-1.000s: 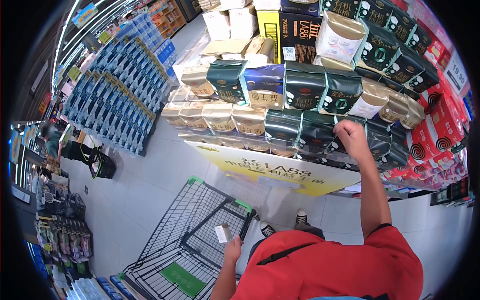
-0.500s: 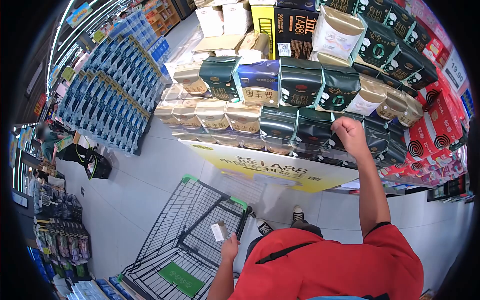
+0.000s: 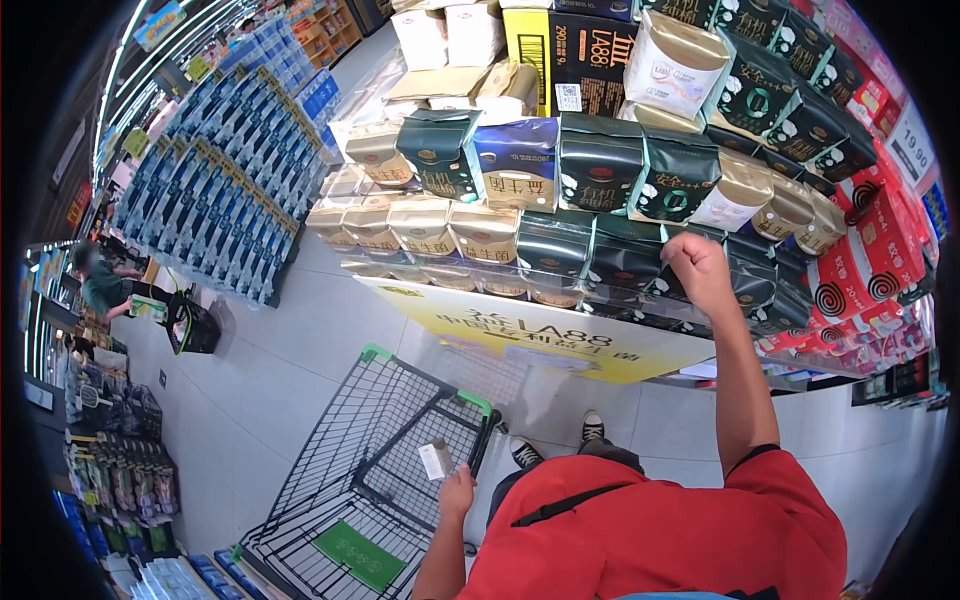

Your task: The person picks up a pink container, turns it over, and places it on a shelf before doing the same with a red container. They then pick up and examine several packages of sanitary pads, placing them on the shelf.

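Observation:
My right hand (image 3: 698, 272) is at the front row of a packed display, its fingers curled closed against the dark green packs (image 3: 625, 252) there. What those fingers hold, if anything, is hidden. Down by the shopping cart (image 3: 375, 440), a black wire one with green corners, my left hand (image 3: 457, 492) is closed on a small white box (image 3: 436, 460). That box overlaps the cart's near side in this view.
Gold packs (image 3: 423, 225) and a blue pack (image 3: 516, 163) share the display, beside red mosquito-coil boxes (image 3: 872, 250) at the right. A stack of blue goods (image 3: 215, 180) stands at the left. Behind it, a person (image 3: 108, 285) is near a black basket (image 3: 192, 325).
The person at the left has shifted slightly, with the arms now lower. The whole view has drifted a little; both my hands keep nearly the same places.

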Tool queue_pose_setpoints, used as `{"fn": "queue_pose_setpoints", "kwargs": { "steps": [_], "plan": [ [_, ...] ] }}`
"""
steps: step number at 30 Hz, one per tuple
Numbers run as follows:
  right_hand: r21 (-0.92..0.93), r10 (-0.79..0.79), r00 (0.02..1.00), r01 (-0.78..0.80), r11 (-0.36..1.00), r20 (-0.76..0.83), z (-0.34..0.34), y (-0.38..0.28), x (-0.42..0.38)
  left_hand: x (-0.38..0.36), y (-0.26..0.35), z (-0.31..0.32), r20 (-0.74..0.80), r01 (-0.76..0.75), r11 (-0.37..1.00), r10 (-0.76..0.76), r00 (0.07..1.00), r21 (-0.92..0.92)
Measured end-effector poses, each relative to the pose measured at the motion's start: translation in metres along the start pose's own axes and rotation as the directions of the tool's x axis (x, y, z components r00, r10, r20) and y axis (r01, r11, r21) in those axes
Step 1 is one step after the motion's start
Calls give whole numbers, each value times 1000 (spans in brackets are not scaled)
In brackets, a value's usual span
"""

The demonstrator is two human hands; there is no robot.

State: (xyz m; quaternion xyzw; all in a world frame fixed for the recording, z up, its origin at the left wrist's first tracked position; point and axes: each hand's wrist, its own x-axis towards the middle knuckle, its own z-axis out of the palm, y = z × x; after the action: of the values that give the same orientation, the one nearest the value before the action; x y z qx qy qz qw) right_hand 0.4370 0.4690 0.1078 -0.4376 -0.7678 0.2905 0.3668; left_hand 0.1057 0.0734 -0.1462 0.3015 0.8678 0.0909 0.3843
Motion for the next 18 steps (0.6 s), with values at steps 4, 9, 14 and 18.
{"fn": "queue_pose_setpoints", "kwargs": {
  "steps": [4, 9, 14, 18],
  "plan": [
    [11, -9, 1000, 9, 1000, -2, 0, 0, -1, 1, -2, 2, -6, 13, 1000, -13, 1000, 1],
    [36, -79, 994, 82, 996, -81, 6, -1, 0, 4, -5, 5, -14, -2, 1000, 2, 1000, 3],
    [-7, -98, 992, 97, 995, -75, 6, -1, 0, 1, -1, 2, -15, 7, 1000, -7, 1000, -2],
    [0, -76, 996, 76, 997, -39, 4, -8, 1, 3, -4, 4, -9, -21, 1000, 21, 1000, 17]
  ]
}}
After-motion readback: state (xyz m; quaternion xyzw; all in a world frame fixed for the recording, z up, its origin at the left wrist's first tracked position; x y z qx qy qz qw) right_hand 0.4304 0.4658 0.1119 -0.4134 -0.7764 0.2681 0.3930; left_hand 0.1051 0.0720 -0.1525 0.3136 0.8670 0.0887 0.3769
